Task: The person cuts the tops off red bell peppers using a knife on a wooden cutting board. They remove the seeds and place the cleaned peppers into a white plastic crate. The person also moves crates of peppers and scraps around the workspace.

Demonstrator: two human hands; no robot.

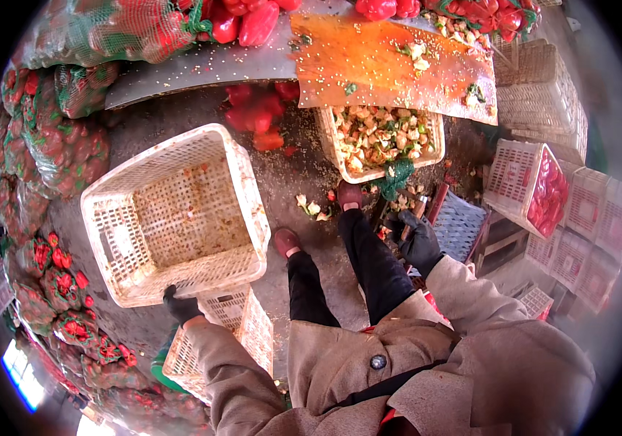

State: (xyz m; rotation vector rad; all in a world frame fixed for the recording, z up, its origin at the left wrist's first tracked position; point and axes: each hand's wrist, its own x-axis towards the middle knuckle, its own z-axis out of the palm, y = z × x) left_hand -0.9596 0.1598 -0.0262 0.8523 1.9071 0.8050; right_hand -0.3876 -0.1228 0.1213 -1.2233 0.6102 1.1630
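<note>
In a dark glove, my left hand (181, 306) grips the near rim of a large white plastic crate (182, 207). The crate is tilted, its mouth facing me, with brown stains and small scraps on its inner walls. My right hand (419, 241), also in a dark glove, is closed around a small tool with a wooden handle (422, 206), probably a knife; its blade cannot be made out. Below that hand is a seat of woven blue straps (459, 224). A second white crate (253, 321) stands partly hidden behind my left forearm.
A crate of pepper cores (381, 136) stands under the edge of an orange-stained board (365, 60) strewn with seeds. Red peppers (259, 111) lie beneath the metal table (207, 62). Mesh sacks of peppers (65, 147) line the left. Stacked crates (540, 92) and a pepper-filled crate (526, 185) stand right.
</note>
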